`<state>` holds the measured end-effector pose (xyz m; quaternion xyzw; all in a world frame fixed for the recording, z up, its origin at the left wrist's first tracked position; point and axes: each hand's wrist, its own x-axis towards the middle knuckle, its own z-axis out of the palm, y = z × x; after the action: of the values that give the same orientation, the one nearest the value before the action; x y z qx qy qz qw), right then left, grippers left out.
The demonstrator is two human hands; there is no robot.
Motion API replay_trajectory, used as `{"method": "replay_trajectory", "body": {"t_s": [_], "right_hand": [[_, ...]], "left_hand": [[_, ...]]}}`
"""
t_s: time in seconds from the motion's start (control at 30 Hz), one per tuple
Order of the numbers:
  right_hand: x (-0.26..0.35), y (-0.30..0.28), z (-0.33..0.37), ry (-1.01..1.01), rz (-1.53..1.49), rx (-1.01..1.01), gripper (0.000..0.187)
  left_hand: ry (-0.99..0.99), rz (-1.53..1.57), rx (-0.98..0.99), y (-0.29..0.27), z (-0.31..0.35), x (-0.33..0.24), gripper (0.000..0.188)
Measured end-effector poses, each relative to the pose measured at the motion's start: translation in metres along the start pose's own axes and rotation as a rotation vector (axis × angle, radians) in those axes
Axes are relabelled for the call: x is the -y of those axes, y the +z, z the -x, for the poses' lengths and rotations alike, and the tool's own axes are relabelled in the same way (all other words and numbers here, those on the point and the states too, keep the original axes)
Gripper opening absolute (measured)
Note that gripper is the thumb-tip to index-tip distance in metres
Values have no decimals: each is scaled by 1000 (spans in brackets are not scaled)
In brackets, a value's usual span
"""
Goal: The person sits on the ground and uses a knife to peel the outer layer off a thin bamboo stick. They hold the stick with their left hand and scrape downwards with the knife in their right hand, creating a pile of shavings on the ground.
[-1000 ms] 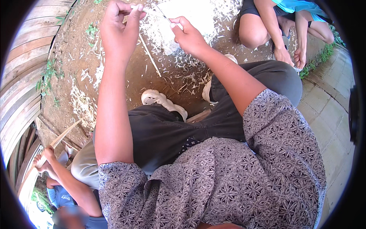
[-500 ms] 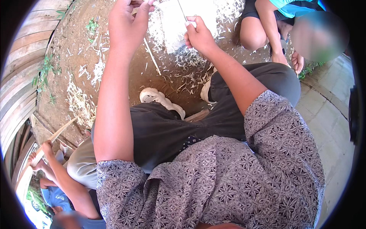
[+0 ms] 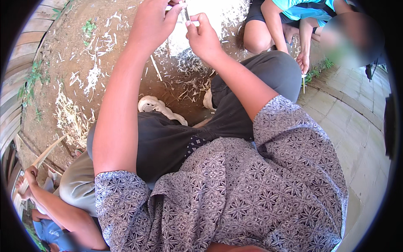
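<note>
My left hand is raised at the top edge with its fingers pinched on a small pale sliver of wood. Part of that hand and of the sliver lies outside the picture. Just to the right, my right hand is closed, its thumb and forefinger gripping a narrow dark blade, which looks like a small knife. Its handle is hidden in my fist. The blade reaches up to the left fingertips, beside the sliver. Below both hands, pale wood shavings lie on the ground by a brightly lit white sheet.
A thin pale stick lies on the dirt near my shoe. At the right, a person's hand holds a short stick. At the lower left, another person grips a long wooden strip. Plank wall on the left, paving on the right.
My right hand has come closer to my left, bringing the blade up against the left fingertips. The whole view has shifted slightly. At the right, the other person's hand has lowered with a stick.
</note>
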<state>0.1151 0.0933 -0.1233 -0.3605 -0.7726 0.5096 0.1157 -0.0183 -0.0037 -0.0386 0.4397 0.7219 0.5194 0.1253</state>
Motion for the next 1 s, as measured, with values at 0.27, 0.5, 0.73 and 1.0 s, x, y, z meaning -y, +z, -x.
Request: {"method": "replay_trajectory", "body": {"t_s": [0.27,0.5,0.73,1.0], "right_hand": [[-17,10,-6,57,292,90,24],[-48,2,-4,203,362,137,26],[-20,15,-13,36,261,7,28],[-57,6,-23,219,404,216,30]], "left_hand": [[71,-65,-43,-9,4,12,9],[54,-21,-26,2,-6,20,10],[199,-12,-84,-3,-3,25,11],[124,-55,-101,-6,-1,30,12]]}}
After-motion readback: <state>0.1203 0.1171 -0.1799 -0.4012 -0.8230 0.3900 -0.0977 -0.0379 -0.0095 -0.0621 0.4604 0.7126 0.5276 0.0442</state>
